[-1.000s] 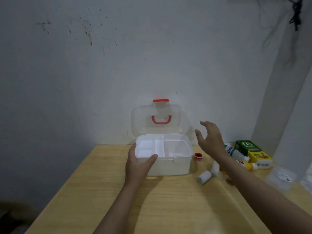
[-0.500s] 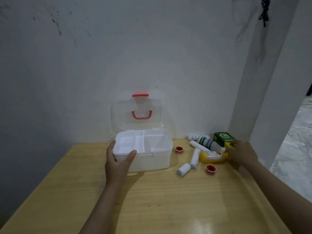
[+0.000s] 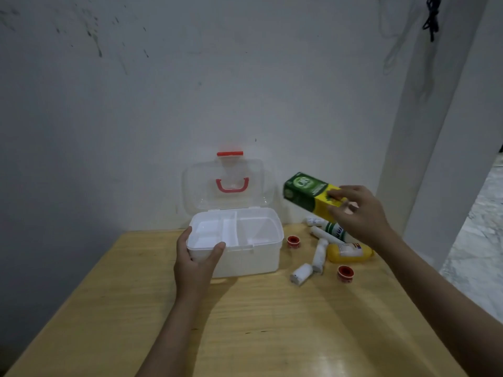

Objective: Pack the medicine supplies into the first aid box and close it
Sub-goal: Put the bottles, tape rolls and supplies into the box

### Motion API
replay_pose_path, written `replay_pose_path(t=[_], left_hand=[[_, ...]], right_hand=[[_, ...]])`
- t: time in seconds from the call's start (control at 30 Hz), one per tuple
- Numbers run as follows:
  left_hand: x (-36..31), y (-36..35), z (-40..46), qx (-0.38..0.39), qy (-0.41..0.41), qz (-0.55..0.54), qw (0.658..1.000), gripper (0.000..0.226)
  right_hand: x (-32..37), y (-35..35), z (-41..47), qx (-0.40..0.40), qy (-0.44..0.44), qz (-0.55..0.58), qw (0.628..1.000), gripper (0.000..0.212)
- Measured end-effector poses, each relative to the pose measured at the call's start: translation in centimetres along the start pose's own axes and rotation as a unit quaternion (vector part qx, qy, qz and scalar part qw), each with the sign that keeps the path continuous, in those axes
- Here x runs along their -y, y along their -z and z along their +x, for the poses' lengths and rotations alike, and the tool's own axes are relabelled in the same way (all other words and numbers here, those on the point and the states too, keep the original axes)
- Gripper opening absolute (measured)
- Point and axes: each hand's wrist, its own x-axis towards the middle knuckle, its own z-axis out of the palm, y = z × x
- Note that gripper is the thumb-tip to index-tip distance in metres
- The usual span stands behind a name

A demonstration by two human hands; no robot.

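The white first aid box [image 3: 255,261] stands open on the wooden table [image 3: 258,327], its clear lid [image 3: 201,186] with a red handle upright against the wall. A white divided tray sits in its top. My left hand [image 3: 194,263] grips the box's front left corner. My right hand [image 3: 359,213] holds a green and yellow carton [image 3: 306,193] in the air, to the right of the box and above the loose supplies. On the table lie a yellow bottle [image 3: 349,253], white bandage rolls [image 3: 302,273], a white bottle [image 3: 336,229] and two red tape rolls [image 3: 345,273].
The table stands against a grey wall. A white pillar [image 3: 441,148] rises at the right, just behind the supplies. Past the table's right edge is a pale marbled floor [image 3: 479,240]. A dark cord hangs near the pillar's top.
My right hand reached to the carton at the far right, took hold of it and lifted it up and leftward. My left hand stayed on the box corner.
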Motion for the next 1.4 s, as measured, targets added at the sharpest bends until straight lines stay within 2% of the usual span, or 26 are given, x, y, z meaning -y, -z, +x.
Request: replay_pose_path(t=[0.1, 0.27, 0.5, 0.67, 0.87, 0.93, 1.03, 1.13, 1.3, 1.4], left_hand=[[-0.2, 0.1, 0.0, 0.001, 0.0, 0.002, 1.0, 0.075], [-0.7, 0.3, 0.1, 0.008, 0.009, 0.006, 1.0, 0.074], [-0.8, 0.7, 0.5, 0.012, 0.013, 0.025, 1.0, 0.075], [-1.0, 0.8, 0.5, 0.017, 0.011, 0.025, 0.999, 0.076], [-0.5, 0.9, 0.7, 0.01, 0.011, 0.04, 0.999, 0.076], [-0.3, 0.8, 0.7, 0.012, 0.01, 0.041, 0.999, 0.073], [-0.2, 0.8, 0.7, 0.014, 0.008, 0.037, 0.999, 0.071], [-0.1, 1.0, 0.7, 0.013, 0.007, 0.031, 0.999, 0.07], [0.0, 1.0, 0.9, 0.01, 0.001, 0.036, 0.999, 0.071], [-0.1, 0.9, 0.9, 0.014, 0.002, 0.039, 0.999, 0.074]], right_hand=[[3.3, -1.8, 0.9, 0.088, 0.034, -0.007, 0.996, 0.031], [7.4, -5.2, 2.5, 0.232, 0.087, -0.117, 0.962, 0.03], [9.3, -10.3, 3.0, 0.325, 0.055, -0.125, 0.936, 0.029], [8.0, -12.7, 3.5, 0.359, 0.027, -0.119, 0.925, 0.029], [7.6, -15.3, 3.2, 0.384, 0.037, -0.183, 0.904, 0.027], [7.7, -15.9, 3.2, 0.396, 0.006, -0.192, 0.898, 0.025], [8.2, -16.2, 3.5, 0.41, -0.074, -0.143, 0.898, 0.022], [8.5, -16.5, 3.7, 0.417, -0.138, -0.095, 0.894, 0.027], [8.3, -16.3, 4.1, 0.411, -0.182, -0.041, 0.892, 0.036], [8.8, -15.9, 3.9, 0.431, -0.182, -0.06, 0.882, 0.036]])
